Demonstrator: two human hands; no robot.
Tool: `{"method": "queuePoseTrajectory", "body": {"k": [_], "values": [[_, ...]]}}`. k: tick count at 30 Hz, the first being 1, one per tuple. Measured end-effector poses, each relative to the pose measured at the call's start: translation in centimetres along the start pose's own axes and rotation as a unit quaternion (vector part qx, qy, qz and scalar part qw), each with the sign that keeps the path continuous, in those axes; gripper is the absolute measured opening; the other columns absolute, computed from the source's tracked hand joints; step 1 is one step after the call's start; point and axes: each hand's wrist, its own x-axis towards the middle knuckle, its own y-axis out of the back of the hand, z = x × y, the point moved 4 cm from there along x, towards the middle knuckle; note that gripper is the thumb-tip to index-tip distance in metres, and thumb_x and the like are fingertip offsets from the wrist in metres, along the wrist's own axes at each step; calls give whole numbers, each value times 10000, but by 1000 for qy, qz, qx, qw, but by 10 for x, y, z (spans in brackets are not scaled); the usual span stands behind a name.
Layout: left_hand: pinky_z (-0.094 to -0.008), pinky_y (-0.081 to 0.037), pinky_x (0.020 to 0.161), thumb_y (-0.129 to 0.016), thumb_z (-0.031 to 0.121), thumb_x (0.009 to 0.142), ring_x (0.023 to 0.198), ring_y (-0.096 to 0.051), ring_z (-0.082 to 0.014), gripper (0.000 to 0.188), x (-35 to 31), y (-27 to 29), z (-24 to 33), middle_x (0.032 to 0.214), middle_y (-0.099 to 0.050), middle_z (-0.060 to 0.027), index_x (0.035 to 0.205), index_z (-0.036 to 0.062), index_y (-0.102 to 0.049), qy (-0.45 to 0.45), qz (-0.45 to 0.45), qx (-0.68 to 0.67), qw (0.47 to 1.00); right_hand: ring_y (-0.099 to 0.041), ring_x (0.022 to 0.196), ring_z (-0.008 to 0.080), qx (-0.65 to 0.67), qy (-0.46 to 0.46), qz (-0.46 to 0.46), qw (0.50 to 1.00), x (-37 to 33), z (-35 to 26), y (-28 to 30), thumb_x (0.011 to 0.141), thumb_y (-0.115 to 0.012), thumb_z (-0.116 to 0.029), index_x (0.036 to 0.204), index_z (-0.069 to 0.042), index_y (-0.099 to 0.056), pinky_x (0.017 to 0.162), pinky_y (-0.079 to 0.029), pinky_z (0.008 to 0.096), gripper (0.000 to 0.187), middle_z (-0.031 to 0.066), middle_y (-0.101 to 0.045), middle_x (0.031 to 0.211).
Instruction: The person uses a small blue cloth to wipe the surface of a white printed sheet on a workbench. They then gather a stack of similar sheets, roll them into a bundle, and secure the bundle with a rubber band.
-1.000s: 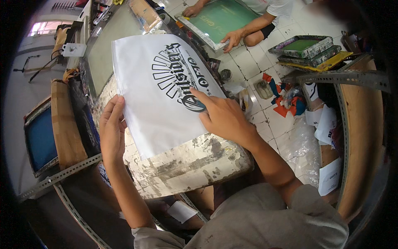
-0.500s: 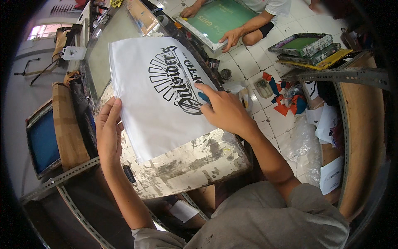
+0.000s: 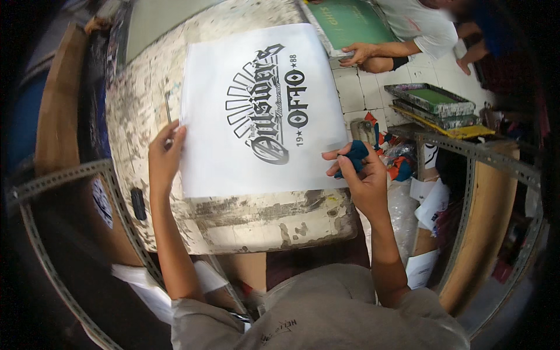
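Observation:
A white sheet [image 3: 204,99] with black lettering and a ray-like design lies on a paint-stained table [image 3: 256,224]. At its left edge my left hand [image 3: 165,153] is closed, thumb and fingertips together on the margin. My right hand [image 3: 368,178] is beside the sheet's lower right corner, fingers bent round a crumpled teal cloth [image 3: 357,153]. Its fingertips reach the sheet's edge; whether they press on it I cannot make out.
A black handle-like piece [image 3: 138,203] sits on the table's left side. Another person's hand [image 3: 360,53] holds a green screen frame [image 3: 344,26] beyond the table. Stacked frames [image 3: 431,96], coloured rags [image 3: 402,169] and metal shelving [image 3: 466,204] are at right.
My right hand has drawn back from the printed lettering to the sheet's right edge, showing the cloth. The view has shifted, and the sheet now lies squarer before me.

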Motion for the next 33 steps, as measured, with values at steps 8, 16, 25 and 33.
{"method": "queuePoseTrajectory", "body": {"k": [8,16,25,33], "values": [[-317,-553,784,-722,255,975,903,-694,-181,338,-10,-11,64,1060,-750,-121,1243,49,-732,-245,224,172,928,-614,887,105,-117,83,-8,990,13,-39,4,909,-686,65,1013,40,-684,768,-512,242,107,69,-619,1038],[-246,-568,824,-752,78,948,934,-709,-103,203,-132,-60,125,1056,-763,-91,1136,2,-741,-30,-227,-449,864,-681,868,214,-264,269,-113,920,-2,-89,-65,732,-792,51,967,-16,-720,748,-532,293,254,132,-686,972],[-234,-579,881,-712,43,973,979,-705,-107,179,-141,-76,92,1031,-752,-101,1125,-52,-716,57,-338,-489,802,-694,828,220,-291,252,-179,906,-21,-74,-65,705,-789,76,928,-43,-745,722,-559,301,257,146,-695,971],[-240,-565,829,-773,55,924,946,-709,-117,353,-144,-84,92,967,-742,-91,1204,8,-562,33,-276,-527,804,-725,870,235,-339,276,-171,883,-25,-81,-67,709,-856,-35,1024,-38,-757,703,-582,328,330,112,-715,1023]]}}
